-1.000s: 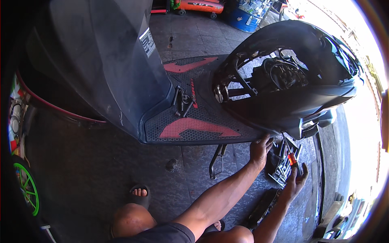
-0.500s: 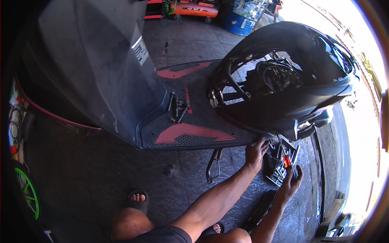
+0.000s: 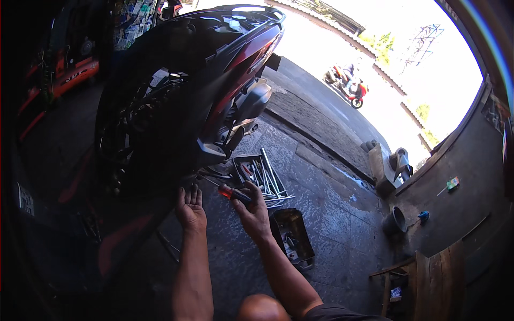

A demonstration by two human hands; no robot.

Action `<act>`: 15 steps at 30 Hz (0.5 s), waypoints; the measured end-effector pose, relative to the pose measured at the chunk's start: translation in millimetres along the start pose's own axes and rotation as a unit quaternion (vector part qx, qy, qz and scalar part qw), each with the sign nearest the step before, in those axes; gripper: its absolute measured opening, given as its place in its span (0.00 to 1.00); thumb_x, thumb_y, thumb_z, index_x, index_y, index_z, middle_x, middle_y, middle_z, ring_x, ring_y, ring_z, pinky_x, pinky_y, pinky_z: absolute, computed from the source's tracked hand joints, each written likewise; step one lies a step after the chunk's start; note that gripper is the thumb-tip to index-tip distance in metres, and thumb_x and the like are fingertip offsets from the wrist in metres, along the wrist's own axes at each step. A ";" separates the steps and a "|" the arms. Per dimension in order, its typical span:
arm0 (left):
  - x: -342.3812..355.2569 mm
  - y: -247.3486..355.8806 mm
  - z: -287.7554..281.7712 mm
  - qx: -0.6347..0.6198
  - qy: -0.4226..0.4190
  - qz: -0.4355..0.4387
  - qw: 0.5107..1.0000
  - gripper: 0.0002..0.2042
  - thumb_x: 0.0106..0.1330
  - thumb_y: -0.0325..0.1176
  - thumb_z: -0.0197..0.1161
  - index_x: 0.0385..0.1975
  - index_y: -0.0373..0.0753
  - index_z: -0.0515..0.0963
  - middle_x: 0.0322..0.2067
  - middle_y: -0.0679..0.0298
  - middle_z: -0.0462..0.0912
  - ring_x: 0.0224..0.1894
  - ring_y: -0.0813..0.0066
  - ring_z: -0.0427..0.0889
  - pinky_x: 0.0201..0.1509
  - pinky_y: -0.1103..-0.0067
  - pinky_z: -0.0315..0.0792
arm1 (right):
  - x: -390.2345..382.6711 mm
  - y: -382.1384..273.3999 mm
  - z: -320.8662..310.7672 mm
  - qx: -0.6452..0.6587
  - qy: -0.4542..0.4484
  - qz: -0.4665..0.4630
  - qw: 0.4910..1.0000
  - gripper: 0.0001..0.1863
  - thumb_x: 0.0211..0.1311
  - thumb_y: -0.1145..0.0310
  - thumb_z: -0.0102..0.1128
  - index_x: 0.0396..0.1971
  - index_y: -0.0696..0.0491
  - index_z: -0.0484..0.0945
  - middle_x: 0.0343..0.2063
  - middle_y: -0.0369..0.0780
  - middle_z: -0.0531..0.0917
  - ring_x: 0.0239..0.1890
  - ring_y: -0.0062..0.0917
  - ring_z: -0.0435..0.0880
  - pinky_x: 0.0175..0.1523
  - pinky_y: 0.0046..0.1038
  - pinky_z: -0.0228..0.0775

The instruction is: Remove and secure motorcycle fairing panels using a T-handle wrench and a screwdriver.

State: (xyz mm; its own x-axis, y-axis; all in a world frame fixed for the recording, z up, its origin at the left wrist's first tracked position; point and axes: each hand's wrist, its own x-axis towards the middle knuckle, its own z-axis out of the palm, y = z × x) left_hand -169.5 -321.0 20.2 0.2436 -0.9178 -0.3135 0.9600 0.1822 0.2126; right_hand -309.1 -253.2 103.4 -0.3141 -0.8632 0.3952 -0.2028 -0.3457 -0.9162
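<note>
The dark scooter (image 3: 182,123), its seat area uncovered, stands on the left. Beneath its lower side edge, my left hand (image 3: 190,215) is turned palm up, fingers stretched out towards the panel; whether the fingertips touch it I cannot tell. My right hand (image 3: 257,218) is wrapped round the handle of a screwdriver (image 3: 227,191) with a red and dark grip. Its thin shaft points up and left to the underside of the body, where the tip is lost in shadow.
Just beyond my right hand lies a tool tray (image 3: 236,160) full of wrenches and rods. A black bin (image 3: 306,235) holding small parts sits nearer. At the right are a wooden bench (image 3: 436,278) and a dark bucket (image 3: 394,222). Outside, a red scooter (image 3: 348,84) is on the road.
My view has swung to the right, so the scooter now appears further left and the road shows. The screwdriver stays in my right hand, and my left hand stays at the lower panel edge.
</note>
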 end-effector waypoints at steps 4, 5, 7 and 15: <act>-1.4 8.9 -4.5 0.002 0.023 0.001 1.000 0.29 0.69 0.40 0.64 0.64 0.30 0.65 0.54 0.51 0.78 0.56 0.62 0.80 0.68 0.65 0.70 | -5.9 8.3 0.2 -0.104 -0.100 0.116 0.983 0.26 0.72 0.56 0.60 0.61 0.59 0.71 0.38 0.41 0.84 0.36 0.25 0.83 0.43 0.28 0.76; -1.8 10.3 -5.4 0.004 0.036 0.002 0.999 0.29 0.69 0.40 0.64 0.64 0.30 0.65 0.54 0.51 0.78 0.56 0.62 0.80 0.68 0.65 0.70 | -7.3 12.4 -0.4 -0.088 -0.083 0.127 0.984 0.26 0.71 0.56 0.60 0.60 0.58 0.72 0.43 0.45 0.84 0.43 0.27 0.83 0.48 0.28 0.75; -2.0 21.0 -7.6 0.008 0.033 0.014 0.999 0.28 0.70 0.39 0.64 0.64 0.30 0.65 0.55 0.51 0.78 0.56 0.61 0.80 0.68 0.65 0.70 | -17.5 10.4 14.3 0.011 -0.077 0.053 0.996 0.26 0.69 0.61 0.64 0.61 0.58 0.71 0.47 0.47 0.82 0.50 0.30 0.83 0.54 0.28 0.73; -1.8 8.2 1.1 -0.002 0.028 0.011 1.000 0.25 0.71 0.38 0.62 0.62 0.33 0.66 0.54 0.48 0.77 0.56 0.58 0.80 0.69 0.61 0.70 | -4.1 1.0 1.6 -0.050 -0.084 0.054 0.994 0.27 0.72 0.57 0.60 0.63 0.58 0.70 0.44 0.45 0.81 0.44 0.22 0.82 0.47 0.22 0.73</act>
State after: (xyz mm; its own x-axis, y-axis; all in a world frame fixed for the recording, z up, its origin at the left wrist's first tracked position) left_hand -162.2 -318.3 23.4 0.2718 -0.8923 -0.3605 0.9549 0.2037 0.2159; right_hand -306.6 -250.5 100.8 -0.1811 -0.9457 0.2699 -0.2695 -0.2162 -0.9384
